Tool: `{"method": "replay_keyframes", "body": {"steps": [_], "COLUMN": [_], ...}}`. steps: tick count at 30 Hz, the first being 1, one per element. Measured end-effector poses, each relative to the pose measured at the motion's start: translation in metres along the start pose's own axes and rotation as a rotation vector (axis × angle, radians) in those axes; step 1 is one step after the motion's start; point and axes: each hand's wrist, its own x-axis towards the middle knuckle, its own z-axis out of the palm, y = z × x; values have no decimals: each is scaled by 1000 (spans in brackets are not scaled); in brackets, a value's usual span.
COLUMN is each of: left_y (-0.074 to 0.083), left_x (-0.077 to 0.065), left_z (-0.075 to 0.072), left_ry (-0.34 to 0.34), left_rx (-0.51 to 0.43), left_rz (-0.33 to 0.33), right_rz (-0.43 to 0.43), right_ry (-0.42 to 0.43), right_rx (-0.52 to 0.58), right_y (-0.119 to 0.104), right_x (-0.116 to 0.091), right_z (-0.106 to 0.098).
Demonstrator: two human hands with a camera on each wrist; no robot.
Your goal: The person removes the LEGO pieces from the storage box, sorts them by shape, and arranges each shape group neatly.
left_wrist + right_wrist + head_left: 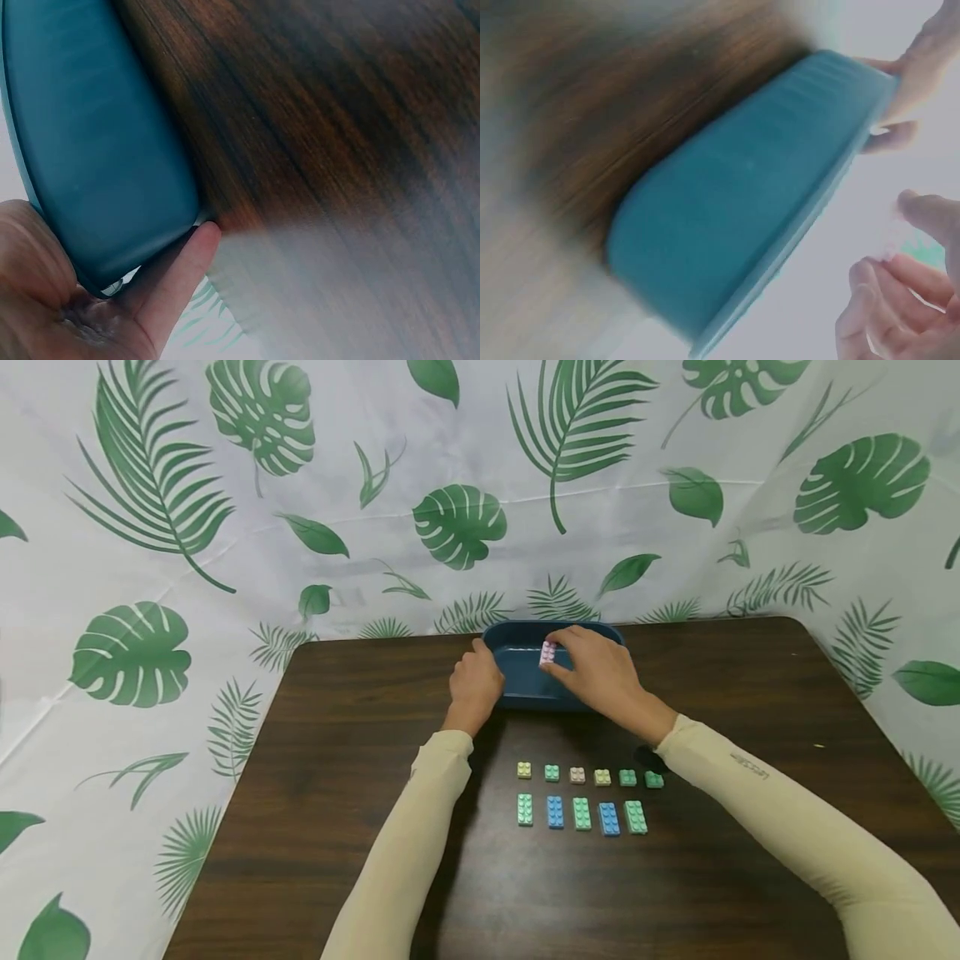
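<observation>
A pink toy building brick [547,652] is pinched between the thumb and fingers of my right hand [600,670], above the dark blue tray [540,702]. In the right wrist view that brick is washed out by glare, and the right hand [900,300] is beside the tray's rim. At the tray's left end, my left hand [477,679] grips the side. In the left wrist view, a finger of the left hand [161,300] lies along the tray's outer wall [105,150], with the palm by the rim.
Nearer on the dark wooden table [360,760] lie two rows of bricks. Small square ones, like a yellow brick [524,770], form the far row. Longer green and blue ones, like a blue brick [555,812], form the near row. A leaf-print cloth [337,585] hangs behind.
</observation>
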Motion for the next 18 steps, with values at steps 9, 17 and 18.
{"method": "replay_keyframes", "body": {"steps": [9, 17, 18], "left_y": [1, 1, 1], "left_x": [2, 1, 1], "left_z": [1, 1, 1], "left_ry": [-18, 0, 0], "left_rx": [-10, -25, -26], "left_rz": [-4, 2, 0], "right_rz": [-20, -60, -68], "right_ry": [-60, -300, -311], "right_rx": [-30, -24, -25], "right_y": [22, 42, 44], "right_x": [-73, -127, -134], "right_z": [-32, -53, -54]}}
